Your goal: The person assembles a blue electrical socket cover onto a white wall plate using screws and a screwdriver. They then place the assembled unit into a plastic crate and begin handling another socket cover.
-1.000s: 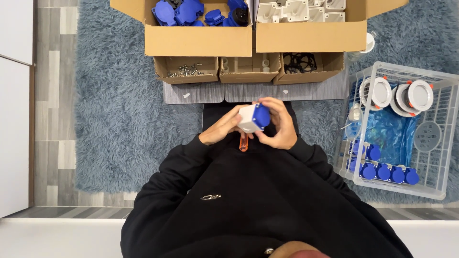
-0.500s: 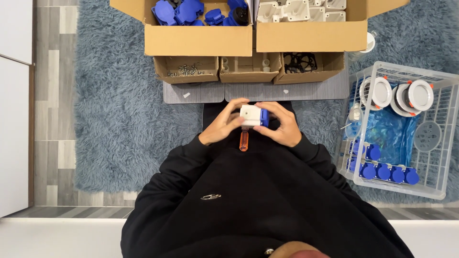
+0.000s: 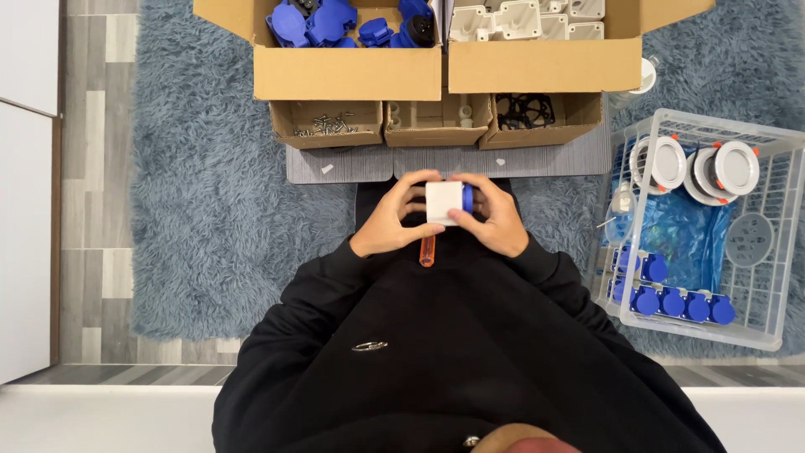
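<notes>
1. Holding a white box (image 3: pixel 443 202) between them, both hands sit just in front of the person's chest; the left hand (image 3: pixel 392 216) has its grip closed on the box's left side, and the right hand (image 3: pixel 495 216) has its grip closed on the right side, thumb across the lower corner.
2. Touching the box's right face is a blue part (image 3: pixel 467 198), mostly hidden by the right fingers.
3. Just below the box an orange handle (image 3: pixel 428 250) points toward the chest; whether a hand holds it cannot be told.
4. Beyond the box lies a grey mat (image 3: pixel 553 153), and on it, from left to right, stand three small cartons: one with screws (image 3: pixel 327 124), one with pale parts (image 3: pixel 436 114), one with black rings (image 3: pixel 528 111).
5. Farther beyond the box, past those cartons, stand two large cartons: the left carton (image 3: pixel 348 80) holds blue housings, the right carton (image 3: pixel 545 65) holds white housings.
6. To the right of the box, well apart, stands a clear crate (image 3: pixel 776 252). Inside it are two round white lamps (image 3: pixel 700 165), a blue bag (image 3: pixel 683 235) and a row of blue caps (image 3: pixel 675 302).
7. Under the box and all around spreads a shaggy blue-grey rug (image 3: pixel 210 210).
8. Black sleeves cover both forearms and hide whatever lies nearer the body than the box.
</notes>
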